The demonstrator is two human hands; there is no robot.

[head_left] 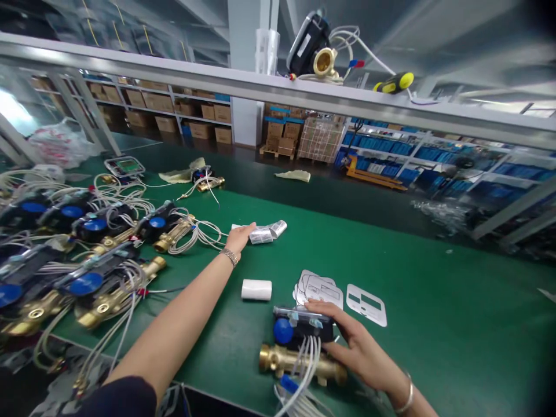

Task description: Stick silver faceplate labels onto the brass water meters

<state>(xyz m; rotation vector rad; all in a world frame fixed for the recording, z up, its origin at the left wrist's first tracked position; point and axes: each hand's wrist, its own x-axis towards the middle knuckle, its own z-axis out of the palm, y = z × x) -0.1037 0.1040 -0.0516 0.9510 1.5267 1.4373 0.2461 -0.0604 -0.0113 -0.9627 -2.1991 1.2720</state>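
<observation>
My left hand (240, 237) reaches far out over the green table and touches a curled strip of printed labels (262, 234); its fingers are partly hidden, so their grip is unclear. My right hand (354, 346) is wrapped round the right end of a black meter housing (304, 325) with a blue round cap, mounted on a brass pipe body (299, 364). White cables hang from its front. Behind the meter lie several grey face plates (319, 288), with a single plate (367, 304) to their right. A white roll (256, 289) rests left of them.
Many meters with brass bodies and coiled cables (95, 255) crowd the left side of the table. Overhead, a shelf rail (243, 85) carries another meter (310, 46) and a yellow-black screwdriver (394, 83). A small brass part (211, 183) lies at the far edge.
</observation>
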